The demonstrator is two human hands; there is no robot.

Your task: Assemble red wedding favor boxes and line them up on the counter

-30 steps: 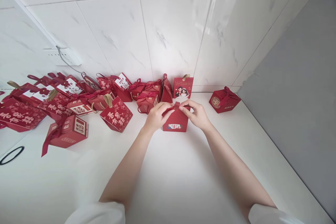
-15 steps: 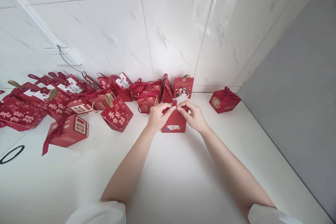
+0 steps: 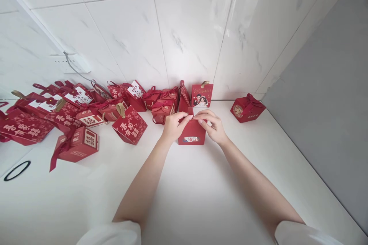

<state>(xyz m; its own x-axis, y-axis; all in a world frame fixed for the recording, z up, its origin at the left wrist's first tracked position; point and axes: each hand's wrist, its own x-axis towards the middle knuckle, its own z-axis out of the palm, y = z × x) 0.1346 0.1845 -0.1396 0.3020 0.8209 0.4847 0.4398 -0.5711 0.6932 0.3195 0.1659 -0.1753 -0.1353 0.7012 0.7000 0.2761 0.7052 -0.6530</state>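
Observation:
A red gift box (image 3: 192, 134) with a small printed window on its front stands upright on the white tabletop. My left hand (image 3: 174, 125) grips its upper left edge, thumb and fingers pinched at the top. From the other side, my right hand (image 3: 212, 125) pinches the top edge, its thumb on the front and its fingers over the top. Both sets of fingertips nearly meet at the middle of the top. A narrow red flap (image 3: 190, 111) pokes up just behind them. The fingers hide most of the box's top.
Red box with a couple picture (image 3: 202, 95) leans by the tiled wall. A ribboned box (image 3: 247, 108) sits at right. Several red boxes crowd the left, the nearest being a patterned box (image 3: 130, 125) and a ribbon-tied box (image 3: 77, 144). A black ring (image 3: 17, 170) lies far left.
The fingers of my right hand have shifted slightly along the top edge and lie flatter over it. The whole view has moved a little; the box stays in place.

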